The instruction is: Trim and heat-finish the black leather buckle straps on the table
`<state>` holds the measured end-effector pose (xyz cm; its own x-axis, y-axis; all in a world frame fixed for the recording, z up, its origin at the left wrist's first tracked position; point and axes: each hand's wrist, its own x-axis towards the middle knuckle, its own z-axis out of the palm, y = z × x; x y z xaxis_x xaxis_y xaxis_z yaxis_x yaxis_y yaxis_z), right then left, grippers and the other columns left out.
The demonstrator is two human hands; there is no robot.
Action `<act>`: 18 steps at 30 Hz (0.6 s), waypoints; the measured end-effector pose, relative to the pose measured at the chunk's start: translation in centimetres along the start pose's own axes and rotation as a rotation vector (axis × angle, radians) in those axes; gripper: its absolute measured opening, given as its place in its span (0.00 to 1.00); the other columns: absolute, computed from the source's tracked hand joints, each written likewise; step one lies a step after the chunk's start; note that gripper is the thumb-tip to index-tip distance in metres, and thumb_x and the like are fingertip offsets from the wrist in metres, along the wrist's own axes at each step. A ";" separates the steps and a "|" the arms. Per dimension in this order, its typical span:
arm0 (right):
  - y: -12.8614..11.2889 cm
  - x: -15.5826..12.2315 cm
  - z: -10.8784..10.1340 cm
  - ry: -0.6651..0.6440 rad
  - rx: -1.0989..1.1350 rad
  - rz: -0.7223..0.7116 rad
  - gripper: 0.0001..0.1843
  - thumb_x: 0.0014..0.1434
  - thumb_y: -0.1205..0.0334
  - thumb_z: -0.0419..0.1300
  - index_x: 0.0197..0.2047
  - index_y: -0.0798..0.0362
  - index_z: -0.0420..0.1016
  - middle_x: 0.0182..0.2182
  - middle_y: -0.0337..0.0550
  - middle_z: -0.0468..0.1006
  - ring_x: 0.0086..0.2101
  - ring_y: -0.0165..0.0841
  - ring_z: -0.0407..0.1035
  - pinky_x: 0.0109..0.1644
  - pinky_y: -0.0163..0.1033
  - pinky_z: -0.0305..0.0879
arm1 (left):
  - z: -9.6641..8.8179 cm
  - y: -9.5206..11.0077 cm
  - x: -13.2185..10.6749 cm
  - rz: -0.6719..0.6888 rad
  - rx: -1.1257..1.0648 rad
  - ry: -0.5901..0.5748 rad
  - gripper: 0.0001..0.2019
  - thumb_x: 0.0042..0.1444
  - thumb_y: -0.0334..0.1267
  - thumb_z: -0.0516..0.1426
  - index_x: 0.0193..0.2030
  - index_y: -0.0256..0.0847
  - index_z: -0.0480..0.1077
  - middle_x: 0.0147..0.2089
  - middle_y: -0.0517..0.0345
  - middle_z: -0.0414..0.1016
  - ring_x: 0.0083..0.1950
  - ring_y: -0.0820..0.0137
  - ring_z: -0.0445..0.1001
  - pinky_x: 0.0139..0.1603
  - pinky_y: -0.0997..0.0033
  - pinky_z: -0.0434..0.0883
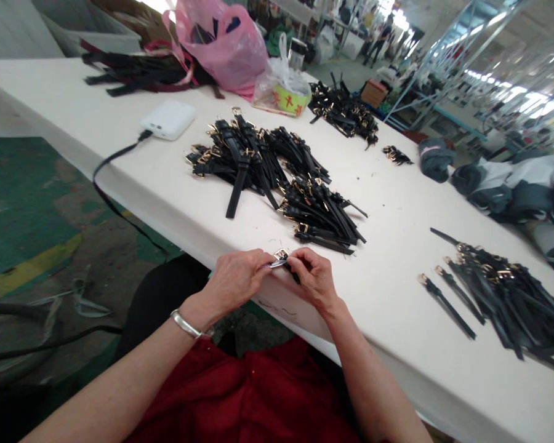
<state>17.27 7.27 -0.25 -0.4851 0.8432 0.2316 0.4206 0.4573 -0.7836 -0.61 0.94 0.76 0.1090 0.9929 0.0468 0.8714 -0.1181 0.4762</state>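
Note:
At the table's front edge my hands meet around a small black strap with a gold buckle. My right hand is closed in a pinch on the strap, and its black end hangs partly hidden under the fingers. My left hand, with a silver bangle on the wrist, has its fingertips closed at the buckle's left side. A thin shiny metal piece shows just below the buckle, at the left fingertips; its kind is unclear. Just beyond my hands lies a pile of black buckle straps.
A larger strap pile lies farther back; more straps lie at right. A white power bank with a black cable sits at left. Behind are a pink plastic bag, a tape roll in clear plastic and dark rolled bundles.

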 end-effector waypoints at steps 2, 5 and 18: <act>-0.6 -0.4 -0.9 0.042 -0.055 -0.033 0.12 0.62 0.58 0.55 0.30 0.52 0.73 0.24 0.36 0.74 0.26 0.28 0.66 0.33 0.33 0.59 | 0.0 -0.3 -0.2 -0.006 -0.041 0.006 0.14 0.62 0.39 0.49 0.47 0.47 0.73 0.41 0.58 0.79 0.41 0.66 0.76 0.40 0.72 0.67; -2.1 -1.6 -2.7 0.128 -0.197 -0.146 0.11 0.63 0.61 0.54 0.29 0.52 0.72 0.25 0.38 0.75 0.28 0.29 0.67 0.39 0.36 0.58 | 0.0 -1.0 -0.3 -0.068 -0.070 0.040 0.14 0.59 0.41 0.51 0.49 0.49 0.73 0.44 0.59 0.79 0.42 0.65 0.76 0.40 0.71 0.67; -2.9 -4.7 -2.4 0.033 -0.484 0.163 0.15 0.54 0.56 0.63 0.45 0.49 0.73 0.38 0.44 0.75 0.36 0.36 0.68 0.41 0.40 0.61 | -0.9 1.2 2.9 -0.033 -0.164 0.016 0.11 0.59 0.42 0.51 0.41 0.47 0.75 0.41 0.58 0.72 0.37 0.69 0.73 0.40 0.71 0.66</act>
<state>20.21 2.65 2.32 -0.3624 0.9195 0.1524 0.7997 0.3908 -0.4559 0.31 3.70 2.29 0.0731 0.9964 0.0424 0.7846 -0.0837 0.6143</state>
